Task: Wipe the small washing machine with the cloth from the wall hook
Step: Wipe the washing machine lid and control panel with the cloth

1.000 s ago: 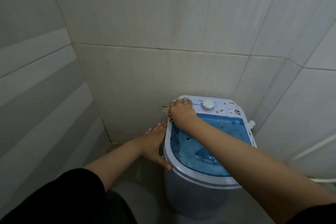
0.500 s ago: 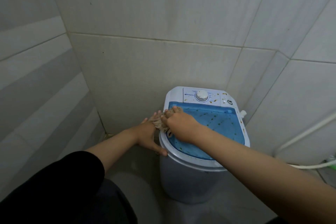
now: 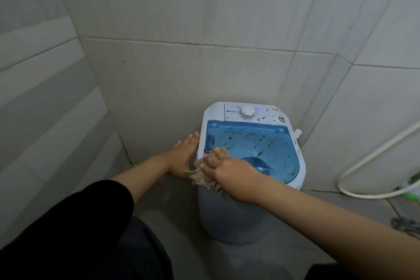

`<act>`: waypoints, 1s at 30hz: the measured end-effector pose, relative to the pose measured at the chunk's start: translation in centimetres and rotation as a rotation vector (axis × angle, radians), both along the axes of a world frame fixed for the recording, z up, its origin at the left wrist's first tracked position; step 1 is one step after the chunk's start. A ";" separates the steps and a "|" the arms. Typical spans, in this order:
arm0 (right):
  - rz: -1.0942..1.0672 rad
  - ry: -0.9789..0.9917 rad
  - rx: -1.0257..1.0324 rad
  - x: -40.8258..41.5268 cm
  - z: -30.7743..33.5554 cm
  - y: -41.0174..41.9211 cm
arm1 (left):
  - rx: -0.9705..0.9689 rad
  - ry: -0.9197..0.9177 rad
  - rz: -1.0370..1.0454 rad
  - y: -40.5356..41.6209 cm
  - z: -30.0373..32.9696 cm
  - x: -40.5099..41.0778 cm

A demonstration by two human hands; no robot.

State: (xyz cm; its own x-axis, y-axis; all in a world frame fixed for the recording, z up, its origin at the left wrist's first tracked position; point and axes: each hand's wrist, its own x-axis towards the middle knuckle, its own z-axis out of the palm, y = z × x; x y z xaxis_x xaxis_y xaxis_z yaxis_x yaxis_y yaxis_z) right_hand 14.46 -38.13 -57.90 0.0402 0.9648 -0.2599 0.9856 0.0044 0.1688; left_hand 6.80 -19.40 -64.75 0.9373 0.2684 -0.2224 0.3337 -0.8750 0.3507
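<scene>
The small washing machine (image 3: 229, 218) stands on the floor against the tiled wall. It has a white body, a clear blue lid (image 3: 261, 145) with green and yellow specks, and a white dial (image 3: 247, 112) on its rear panel. My right hand (image 3: 223, 171) presses a frayed beige cloth (image 3: 201, 177) onto the lid's front left rim. My left hand (image 3: 183, 154) lies flat, fingers spread, against the machine's left side.
Grey tiled walls close in behind and to the left of the machine. A white hose (image 3: 372, 161) curves down the right wall to the floor. Something green (image 3: 413, 185) and a dark bundle (image 3: 406, 226) lie at the right edge.
My right hand has dragged the cloth from the rear left corner forward along the left rim to the front left edge. The left hand has stayed on the machine's side.
</scene>
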 end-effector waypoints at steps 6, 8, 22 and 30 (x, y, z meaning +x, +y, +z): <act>0.074 0.040 -0.024 0.7 -0.7 -3.2 | 0.058 0.049 0.019 -0.6 1.0 0.1; 0.090 0.046 -0.030 1.0 -0.5 -4.6 | 0.060 0.077 0.029 -1.0 1.5 0.2; 0.141 0.087 0.071 5.6 0.3 -9.9 | 0.034 0.075 0.079 -6.0 4.0 0.6; -0.213 0.190 0.076 10.2 4.0 -10.3 | 0.049 0.178 0.120 -7.0 3.3 1.9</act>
